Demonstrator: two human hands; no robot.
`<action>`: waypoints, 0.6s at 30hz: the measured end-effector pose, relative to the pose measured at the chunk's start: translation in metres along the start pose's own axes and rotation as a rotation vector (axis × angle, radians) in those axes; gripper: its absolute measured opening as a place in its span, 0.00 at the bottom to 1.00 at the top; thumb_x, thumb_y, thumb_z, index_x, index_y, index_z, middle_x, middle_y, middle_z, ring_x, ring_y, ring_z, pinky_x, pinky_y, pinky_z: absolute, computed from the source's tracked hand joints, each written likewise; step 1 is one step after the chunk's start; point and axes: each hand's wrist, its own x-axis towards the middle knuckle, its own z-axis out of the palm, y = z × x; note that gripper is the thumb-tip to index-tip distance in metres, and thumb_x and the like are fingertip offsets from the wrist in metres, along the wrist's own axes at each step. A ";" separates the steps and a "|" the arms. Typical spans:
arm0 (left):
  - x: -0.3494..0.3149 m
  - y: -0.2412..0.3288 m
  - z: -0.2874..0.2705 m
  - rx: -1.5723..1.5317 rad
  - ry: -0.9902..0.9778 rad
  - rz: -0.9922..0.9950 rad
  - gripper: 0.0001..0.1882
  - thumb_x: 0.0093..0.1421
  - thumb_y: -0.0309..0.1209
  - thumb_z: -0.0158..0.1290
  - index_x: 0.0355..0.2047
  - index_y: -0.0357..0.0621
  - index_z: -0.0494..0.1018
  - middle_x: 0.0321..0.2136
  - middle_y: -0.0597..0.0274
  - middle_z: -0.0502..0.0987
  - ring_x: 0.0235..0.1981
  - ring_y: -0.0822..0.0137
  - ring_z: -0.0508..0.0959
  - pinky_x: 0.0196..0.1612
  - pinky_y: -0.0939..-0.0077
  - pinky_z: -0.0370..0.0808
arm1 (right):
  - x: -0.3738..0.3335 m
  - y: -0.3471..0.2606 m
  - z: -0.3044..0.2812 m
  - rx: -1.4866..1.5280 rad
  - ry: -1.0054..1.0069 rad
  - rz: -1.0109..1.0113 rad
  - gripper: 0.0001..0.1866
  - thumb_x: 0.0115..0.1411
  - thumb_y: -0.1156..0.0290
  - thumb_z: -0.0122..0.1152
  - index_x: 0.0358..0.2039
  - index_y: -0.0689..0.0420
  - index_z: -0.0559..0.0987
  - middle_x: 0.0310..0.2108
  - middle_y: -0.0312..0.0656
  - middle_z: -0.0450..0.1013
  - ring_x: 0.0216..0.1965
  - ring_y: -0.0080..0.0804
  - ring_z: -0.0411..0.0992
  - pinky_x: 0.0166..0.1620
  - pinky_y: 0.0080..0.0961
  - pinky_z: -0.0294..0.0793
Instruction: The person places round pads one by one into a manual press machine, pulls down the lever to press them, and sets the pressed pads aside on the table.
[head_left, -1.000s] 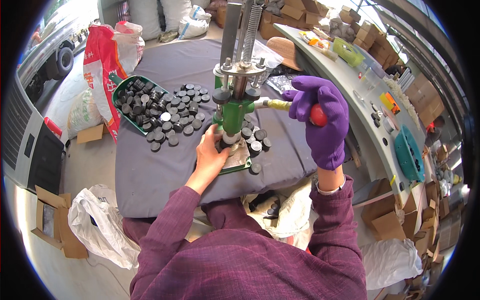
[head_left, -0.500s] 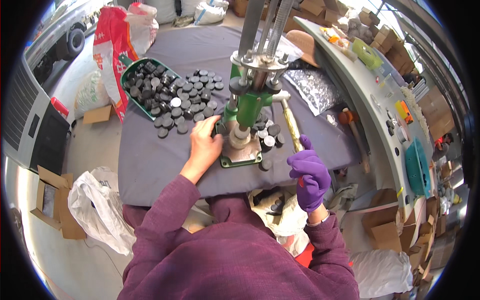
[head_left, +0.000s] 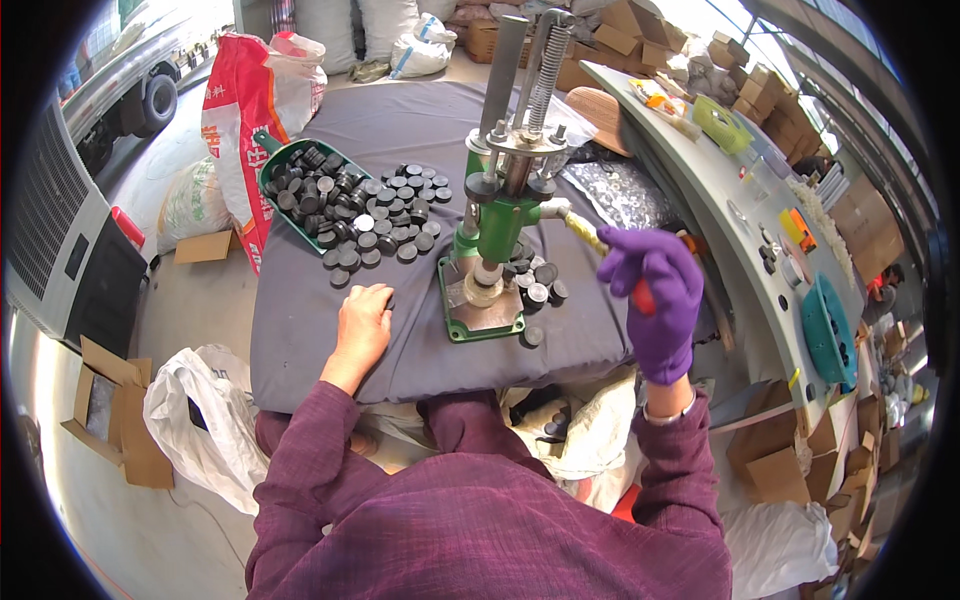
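On the cloth-covered table stands a green hand press (head_left: 497, 225) with a metal base plate. My right hand (head_left: 655, 305), in a purple glove, is closed round the end of the press lever (head_left: 583, 230), which is wrapped in yellowish tape. A red bit (head_left: 643, 297) shows between the gloved fingers. My bare left hand (head_left: 362, 328) rests over the cloth left of the press, its fingers curled in; a dark spot shows at the fingertips, too small to name. Beyond it lie loose black round caps (head_left: 405, 215), spilling from a green scoop (head_left: 268, 190).
More caps (head_left: 540, 285) lie against the press's right side. A clear bag of small parts (head_left: 620, 190) and a brown hat (head_left: 598, 118) are at the back right. A long side table (head_left: 745, 190) holds a teal basket (head_left: 825, 325). White sacks (head_left: 200, 425) and cartons (head_left: 120, 410) stand on the floor.
My left hand has moved left, away from the press base to the cloth below the caps. My right hand has swung the lever up and to the right. The view has shifted slightly.
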 end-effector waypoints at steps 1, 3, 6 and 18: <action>-0.001 -0.004 -0.002 -0.042 0.009 -0.041 0.21 0.46 0.18 0.60 0.43 0.37 0.76 0.44 0.52 0.79 0.44 0.51 0.76 0.48 0.62 0.75 | 0.010 -0.004 0.001 0.016 0.020 0.054 0.17 0.63 0.73 0.43 0.42 0.68 0.79 0.20 0.39 0.71 0.26 0.26 0.71 0.53 0.35 0.72; 0.002 -0.003 -0.001 -0.062 0.010 -0.016 0.24 0.46 0.18 0.62 0.46 0.37 0.75 0.42 0.52 0.79 0.43 0.53 0.77 0.47 0.64 0.76 | 0.029 -0.002 0.000 0.056 0.004 0.005 0.18 0.64 0.71 0.42 0.43 0.68 0.78 0.20 0.39 0.70 0.26 0.27 0.71 0.50 0.33 0.73; 0.013 0.022 0.002 -0.343 0.053 -0.174 0.28 0.44 0.21 0.63 0.49 0.39 0.73 0.40 0.52 0.79 0.42 0.53 0.78 0.47 0.64 0.77 | 0.044 -0.001 -0.002 0.107 -0.008 -0.041 0.19 0.65 0.68 0.42 0.43 0.69 0.78 0.19 0.39 0.69 0.25 0.27 0.70 0.47 0.32 0.74; 0.059 0.096 0.041 -0.548 0.000 -0.189 0.44 0.47 0.22 0.61 0.64 0.39 0.56 0.40 0.47 0.78 0.44 0.52 0.79 0.48 0.62 0.76 | 0.042 0.004 -0.003 0.085 -0.005 -0.042 0.21 0.65 0.67 0.41 0.44 0.69 0.78 0.19 0.39 0.70 0.25 0.27 0.71 0.48 0.32 0.75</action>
